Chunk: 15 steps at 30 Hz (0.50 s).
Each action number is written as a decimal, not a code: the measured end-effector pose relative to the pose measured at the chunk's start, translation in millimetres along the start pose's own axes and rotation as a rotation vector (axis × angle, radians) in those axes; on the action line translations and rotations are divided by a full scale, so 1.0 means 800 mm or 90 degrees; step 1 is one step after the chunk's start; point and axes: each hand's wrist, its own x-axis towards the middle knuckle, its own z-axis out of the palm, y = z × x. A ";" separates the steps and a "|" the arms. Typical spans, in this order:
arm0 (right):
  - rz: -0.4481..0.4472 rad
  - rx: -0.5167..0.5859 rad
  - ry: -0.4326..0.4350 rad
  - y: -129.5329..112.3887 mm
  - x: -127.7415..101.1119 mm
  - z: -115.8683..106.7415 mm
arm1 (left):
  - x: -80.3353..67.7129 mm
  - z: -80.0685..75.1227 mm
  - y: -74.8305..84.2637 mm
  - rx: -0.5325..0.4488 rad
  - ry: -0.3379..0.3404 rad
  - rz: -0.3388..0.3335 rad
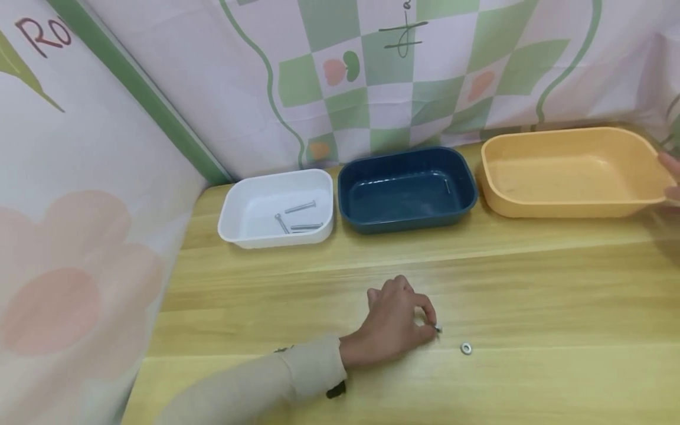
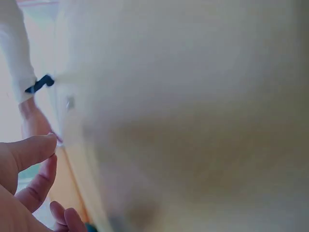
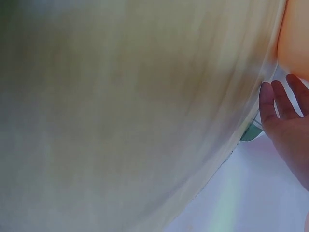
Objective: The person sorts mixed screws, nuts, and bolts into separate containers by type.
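Observation:
My left hand [image 1: 390, 324] is low over the wooden table, pinching a small metal piece [image 1: 438, 328] between thumb and index finger; the fingers mostly cover it, so I cannot tell its kind. Just to the right of the fingertips lies a silver washer [image 1: 466, 348]. In the left wrist view, thumb and index finger [image 2: 46, 174] meet at their tips. At the far right, my right hand [image 3: 292, 125] has its fingers stretched out beside the yellow tray [image 1: 563, 209]. Only its fingertips show in the head view, right at the tray's end wall.
A white tray [image 1: 276, 241] with several long screws [image 1: 300, 207] stands at the back left. Beside it is a dark blue tray [image 1: 409, 223] with a thin small mark or piece inside. Patterned cloth [image 1: 388, 106] hangs behind the trays, with another cloth panel on the left.

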 end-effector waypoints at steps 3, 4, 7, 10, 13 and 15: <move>0.018 -0.021 -0.008 -0.001 0.004 -0.014 | 0.015 -0.013 0.002 -0.011 0.029 -0.009; 0.024 -0.042 -0.010 -0.001 0.004 -0.020 | 0.019 -0.016 0.003 -0.014 0.037 -0.012; 0.025 -0.191 -0.011 -0.001 0.004 -0.028 | 0.032 -0.027 0.008 -0.033 0.051 -0.016; 0.025 -0.308 0.002 -0.004 0.002 -0.027 | 0.043 -0.035 0.013 -0.053 0.061 -0.007; 0.049 -0.434 0.026 -0.011 -0.001 -0.022 | 0.055 -0.043 0.017 -0.070 0.072 0.014; 0.068 -0.464 0.030 -0.014 -0.002 -0.020 | 0.064 -0.047 0.020 -0.076 0.079 0.030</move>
